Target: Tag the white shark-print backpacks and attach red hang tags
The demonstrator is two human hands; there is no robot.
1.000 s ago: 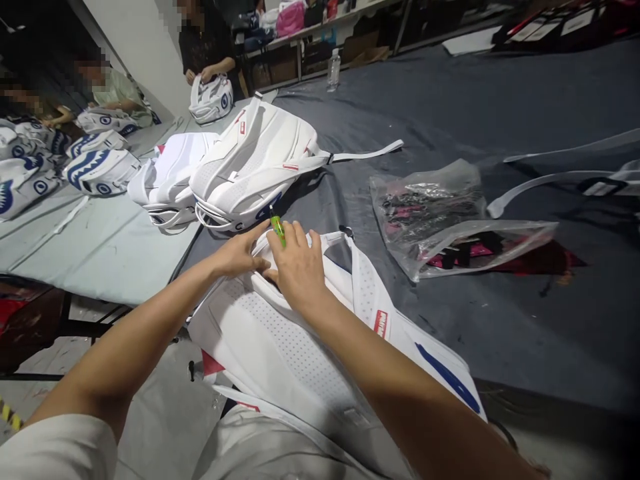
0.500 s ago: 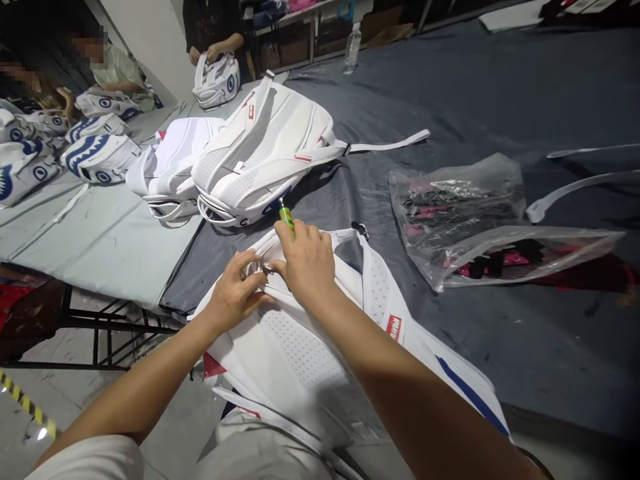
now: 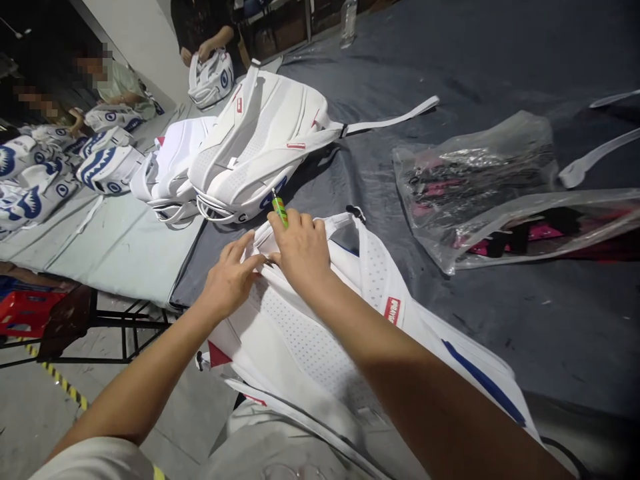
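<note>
A white backpack [image 3: 300, 327] lies in front of me with its perforated back panel and straps facing up. My left hand [image 3: 233, 273] pinches the fabric at its upper edge between thumb and fingers. Close beside it, my right hand [image 3: 303, 250] is closed around a small green tool [image 3: 280, 210], whose thin metal tip points away from me. The right thumb and a fingertip meet the left fingertips at the same seam. Whatever lies between those fingertips is too small to make out.
More white backpacks [image 3: 260, 140] stand beyond my hands and to the left. A clear plastic bag [image 3: 475, 173] with black and pink items lies at right. A bottle [image 3: 349, 23] stands at the back. Other people [image 3: 205, 33] handle bags across the table [image 3: 500, 333].
The view has shifted, so the plastic bag sits further right. My left fingers have straightened somewhat at the backpack's edge. The right hand keeps the green tool.
</note>
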